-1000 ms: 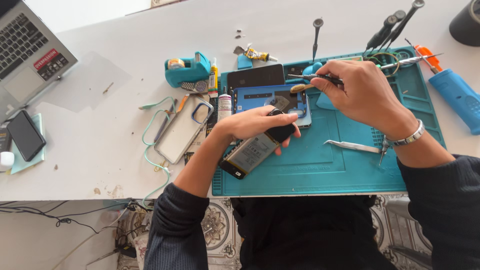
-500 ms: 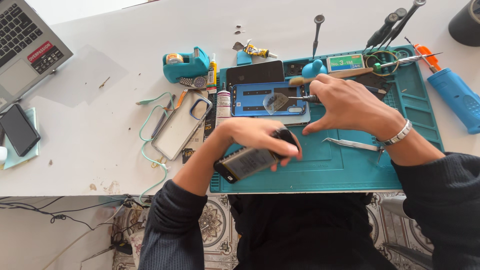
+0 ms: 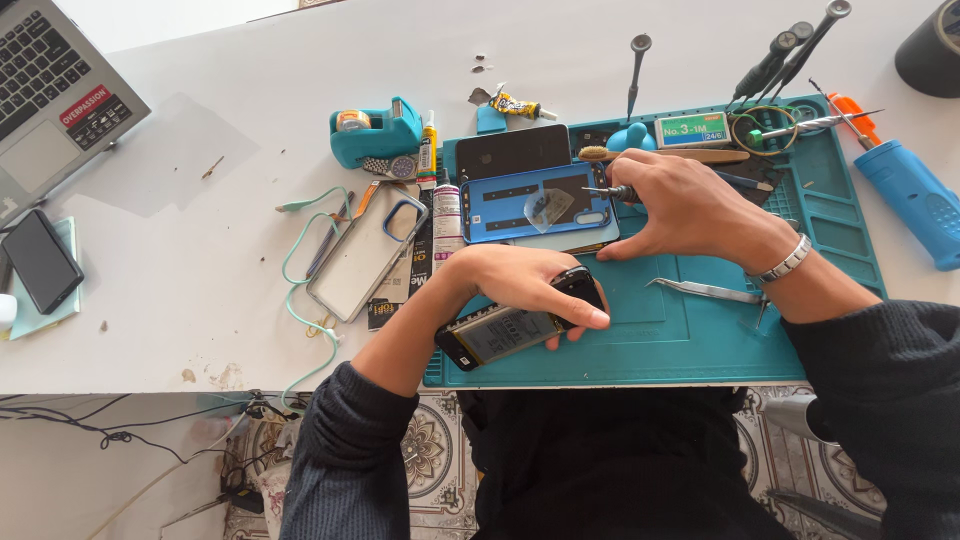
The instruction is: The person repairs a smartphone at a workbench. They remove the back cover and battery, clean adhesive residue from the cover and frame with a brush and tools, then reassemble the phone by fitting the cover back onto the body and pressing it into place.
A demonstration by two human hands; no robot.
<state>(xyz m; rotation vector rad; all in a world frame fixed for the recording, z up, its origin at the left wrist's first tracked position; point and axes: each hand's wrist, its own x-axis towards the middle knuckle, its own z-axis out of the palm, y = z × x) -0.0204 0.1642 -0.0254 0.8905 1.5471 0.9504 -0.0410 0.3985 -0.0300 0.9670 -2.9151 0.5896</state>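
Fingers (image 3: 560, 310) over half-hidden opened phone (image 3: 500, 335)

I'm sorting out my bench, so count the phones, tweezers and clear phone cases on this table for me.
Phones: 3: opened phone under the left hand, dark phone on the mat, black phone near the laptop.
Tweezers: 2.
Clear cases: 1.
Total: 6.

Left hand (image 3: 520, 280) grips opened phone (image 3: 505, 332); right hand (image 3: 690, 205) pinches, seemingly, screwdriver (image 3: 608, 191).

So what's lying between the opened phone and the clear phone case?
In the head view, between the opened phone and the clear phone case: only the left hand, its forearm, and some dark printed packets.
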